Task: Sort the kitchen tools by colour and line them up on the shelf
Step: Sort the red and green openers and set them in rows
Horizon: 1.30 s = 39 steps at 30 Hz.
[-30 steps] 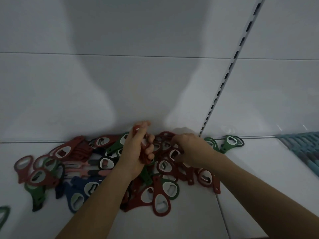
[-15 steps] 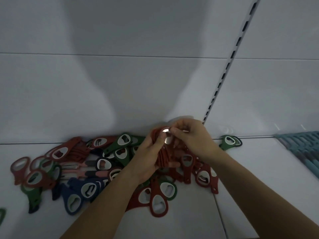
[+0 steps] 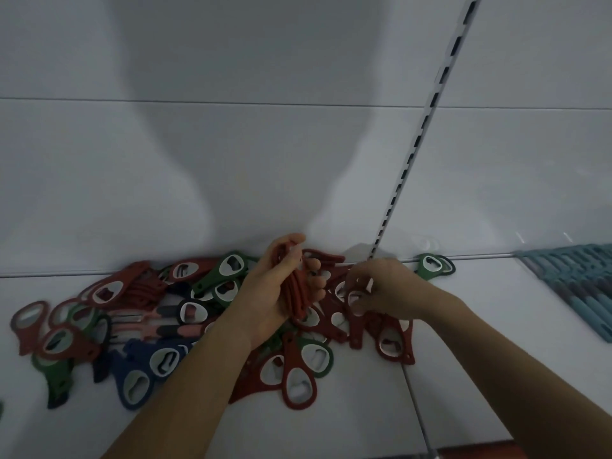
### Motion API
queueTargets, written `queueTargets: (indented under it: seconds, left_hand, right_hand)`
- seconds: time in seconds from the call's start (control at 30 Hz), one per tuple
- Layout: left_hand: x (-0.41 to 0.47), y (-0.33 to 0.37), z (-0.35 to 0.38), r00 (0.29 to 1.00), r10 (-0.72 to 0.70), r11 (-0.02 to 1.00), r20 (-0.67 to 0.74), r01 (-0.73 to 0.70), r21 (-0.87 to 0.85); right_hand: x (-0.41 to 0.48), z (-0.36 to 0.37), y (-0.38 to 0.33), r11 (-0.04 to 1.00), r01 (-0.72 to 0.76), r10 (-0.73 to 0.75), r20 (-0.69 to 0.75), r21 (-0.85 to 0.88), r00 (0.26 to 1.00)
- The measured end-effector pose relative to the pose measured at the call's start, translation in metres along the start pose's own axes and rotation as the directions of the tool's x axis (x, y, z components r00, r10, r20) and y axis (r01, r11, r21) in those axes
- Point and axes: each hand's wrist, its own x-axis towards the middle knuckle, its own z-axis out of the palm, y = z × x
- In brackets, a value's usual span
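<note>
My left fingers are curled tight round a stack of red bottle openers, held on edge above the heap. My right fingers, at three o'clock of the stack, are bent down and pinch the ring of one more red bottle opener. Its handle lies among overlapping neighbours, so I judge it best to lift it straight up, turn its ring the same way as the rest and slide it flat against the stack. The stack looks thick for one hand, and I should set it down soon.

Nearest me, at six o'clock, the white shelf is bare up to its front edge, with a panel seam at five o'clock. Next comes the unsorted pile: blue bottle openers at eight o'clock, with pink-handled peelers and more reds and greens at nine. At three o'clock there is open shelf, good room for a row, before a blue-grey slatted mat. A green bottle opener lies at one o'clock against the back panel, which closes off twelve. The slotted upright rises from there.
</note>
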Motion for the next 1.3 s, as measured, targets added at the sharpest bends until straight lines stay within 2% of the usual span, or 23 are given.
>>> queueTargets:
  seconds: [0.1, 0.17, 0.23, 0.3, 0.37, 0.43, 0.5, 0.53, 0.57, 0.63, 0.7, 0.8, 0.9, 0.97, 1.03, 1.1, 1.17, 1.23, 1.3]
  left_hand:
    - [0.001, 0.001, -0.003, 0.999, 0.028, 0.997, -0.025, -0.026, 0.076]
    - [0.003, 0.001, -0.004, 0.997, 0.050, 0.984, -0.062, -0.039, 0.173]
    - [0.004, 0.000, -0.002, 0.998, 0.027, 0.971, -0.053, -0.013, 0.238]
    - [0.003, -0.001, 0.004, 0.999, -0.036, 0.970, -0.010, 0.038, 0.239]
    - [0.001, -0.002, 0.011, 0.995, -0.082, 0.980, 0.050, 0.072, 0.188]
    - [0.000, -0.003, 0.012, 0.994, -0.060, 0.987, 0.096, 0.045, 0.152]
    - [0.000, -0.001, 0.006, 0.996, -0.004, 0.987, 0.085, -0.010, 0.160]
    - [0.000, 0.001, 0.001, 0.998, 0.015, 0.987, 0.058, -0.024, 0.160]
    - [0.000, 0.004, -0.004, 0.999, 0.022, 0.990, 0.023, -0.025, 0.140]
    - [-0.002, 0.009, -0.011, 0.999, 0.018, 0.998, -0.041, -0.015, 0.053]
    - [-0.002, 0.011, -0.018, 0.997, 0.023, 1.000, -0.077, -0.023, -0.007]
    - [-0.002, 0.012, -0.023, 0.993, 0.044, 0.999, -0.112, -0.046, -0.015]
    - [-0.002, 0.012, -0.025, 0.990, 0.050, 0.999, -0.135, -0.051, -0.003]
    - [-0.003, 0.014, -0.026, 0.991, 0.045, 0.999, -0.129, -0.047, -0.014]
    - [-0.004, 0.014, -0.027, 0.995, 0.032, 0.999, -0.096, -0.033, -0.017]
    - [-0.004, 0.013, -0.024, 0.997, 0.022, 0.999, -0.072, -0.020, 0.027]
    - [-0.004, 0.010, -0.021, 0.998, 0.021, 0.994, -0.058, -0.015, 0.110]
    - [-0.005, 0.008, -0.016, 1.000, -0.013, 0.990, -0.025, 0.017, 0.141]
    - [-0.008, 0.008, -0.008, 0.993, -0.107, 0.991, 0.042, 0.104, 0.083]
  right_hand:
    - [-0.003, -0.012, 0.008, 0.976, 0.032, -0.006, -0.122, 0.214, 0.992]
    - [-0.004, -0.022, 0.006, 0.924, 0.110, -0.037, -0.202, 0.366, 0.979]
    - [-0.005, -0.029, -0.006, 0.807, 0.221, -0.108, -0.230, 0.547, 0.967]
    - [-0.001, -0.030, -0.023, 0.695, 0.301, -0.175, -0.252, 0.654, 0.952]
    - [0.009, -0.019, -0.038, 0.709, 0.358, -0.174, -0.341, 0.607, 0.924]
    - [0.019, -0.003, -0.047, 0.818, 0.373, -0.125, -0.499, 0.437, 0.858]
    - [0.024, 0.008, -0.045, 0.884, 0.348, -0.091, -0.615, 0.313, 0.783]
    - [0.025, 0.012, -0.039, 0.912, 0.298, -0.062, -0.623, 0.282, 0.779]
    - [0.027, 0.015, -0.031, 0.948, 0.219, -0.041, -0.593, 0.231, 0.804]
    - [0.028, 0.024, -0.014, 1.000, 0.023, -0.021, -0.416, 0.000, 0.909]
    - [0.029, 0.031, -0.003, 0.989, -0.040, 0.002, -0.257, -0.140, 0.966]
    - [0.032, 0.028, 0.000, 0.995, 0.007, -0.030, -0.230, -0.102, 0.973]
    - [0.034, 0.025, 0.007, 0.995, 0.094, -0.100, -0.314, -0.034, 0.944]
    - [0.031, 0.025, 0.012, 0.989, 0.052, 0.002, -0.351, 0.142, 0.937]
    - [0.026, 0.021, 0.012, 0.906, 0.025, 0.142, -0.359, 0.423, 0.923]
    - [0.020, 0.009, 0.006, 0.765, 0.115, 0.195, -0.398, 0.633, 0.896]
    - [0.012, -0.008, -0.008, 0.602, 0.238, 0.144, -0.397, 0.762, 0.906]
    - [0.008, -0.019, -0.027, 0.441, 0.340, 0.025, -0.390, 0.830, 0.920]
    - [0.010, -0.018, -0.045, 0.417, 0.422, -0.034, -0.450, 0.805, 0.892]
